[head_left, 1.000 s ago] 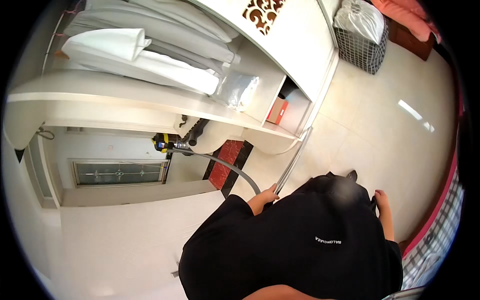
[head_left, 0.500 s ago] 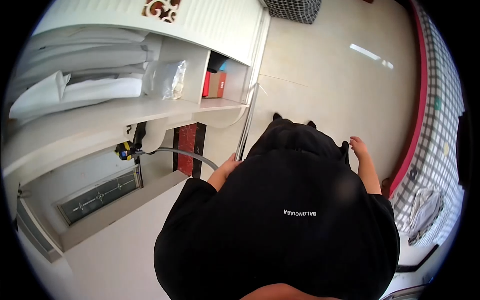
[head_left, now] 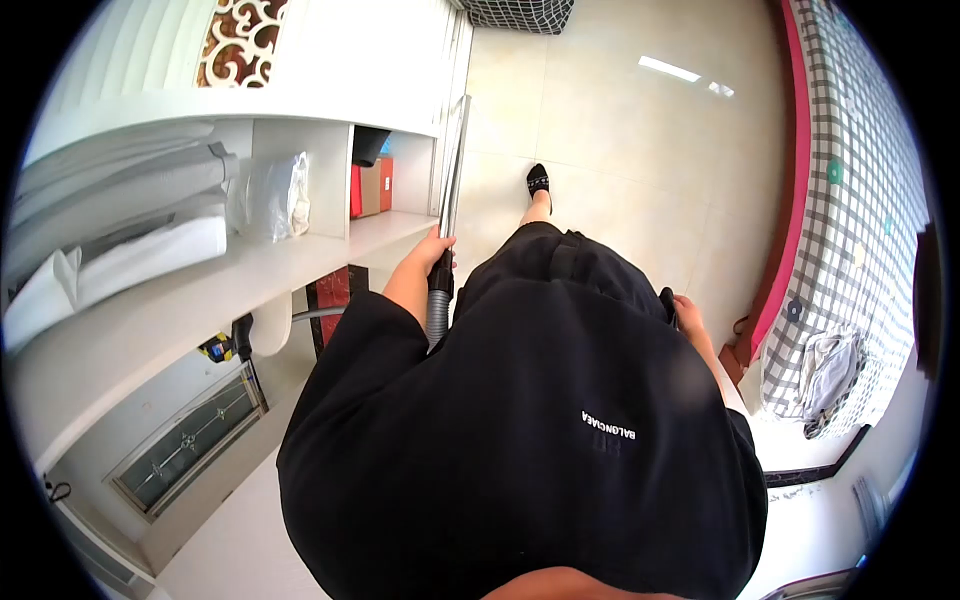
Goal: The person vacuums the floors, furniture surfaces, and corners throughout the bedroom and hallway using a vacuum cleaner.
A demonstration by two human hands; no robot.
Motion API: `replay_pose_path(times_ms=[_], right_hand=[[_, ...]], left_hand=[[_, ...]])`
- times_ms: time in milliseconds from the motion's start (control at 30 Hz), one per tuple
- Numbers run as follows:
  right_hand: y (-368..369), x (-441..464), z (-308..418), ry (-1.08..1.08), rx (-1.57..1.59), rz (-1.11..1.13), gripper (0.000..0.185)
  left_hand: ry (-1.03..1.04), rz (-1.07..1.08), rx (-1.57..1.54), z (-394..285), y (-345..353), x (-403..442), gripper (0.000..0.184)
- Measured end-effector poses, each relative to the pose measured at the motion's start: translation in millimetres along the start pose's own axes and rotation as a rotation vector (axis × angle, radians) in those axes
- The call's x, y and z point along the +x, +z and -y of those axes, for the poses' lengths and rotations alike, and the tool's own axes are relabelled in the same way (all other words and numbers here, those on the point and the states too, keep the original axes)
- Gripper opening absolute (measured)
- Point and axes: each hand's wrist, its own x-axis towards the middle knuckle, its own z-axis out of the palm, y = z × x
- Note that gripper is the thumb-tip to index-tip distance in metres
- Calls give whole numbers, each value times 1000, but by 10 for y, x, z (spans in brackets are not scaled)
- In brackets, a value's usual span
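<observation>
On my feed, I see the left hand (head_left: 433, 247) wrapped around the metal tube (head_left: 456, 160), whose long axis runs from that nearer hand just past twelve o'clock, while the right hand (head_left: 688, 313) hangs toward half past three, its grip something I cannot tell.

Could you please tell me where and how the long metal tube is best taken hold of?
Probably around the black collar, where the metal tube meets the ribbed grey hose, coming from the person's left with fingers wrapped across its length. The tube is straight and slender, its left side is reachable, and the left grip holds it about there.
</observation>
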Motion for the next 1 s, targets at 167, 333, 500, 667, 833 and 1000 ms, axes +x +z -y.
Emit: replay_pose_path(times_ms=[167,333,500,667,833,1000], right_hand=[[-12,-5,224,34,159,-8,38],[8,-158,865,74,227,-29,39],[93,-256,1367,70,214,-11,36],[132,-320,1579,98,256,5,36],[196,-263,1423,171,282,34,35],[267,-224,1198,209,281,6,37]], left_hand=[[18,-15,53,-736,-71,407,60],[113,-59,51,-1607,1,578,76],[170,-66,162,-2210,-63,1135,74],[300,-208,607,-2262,-88,1805,80],[261,-108,601,-2249,112,831,81],[327,54,882,-2126,284,823,84]])
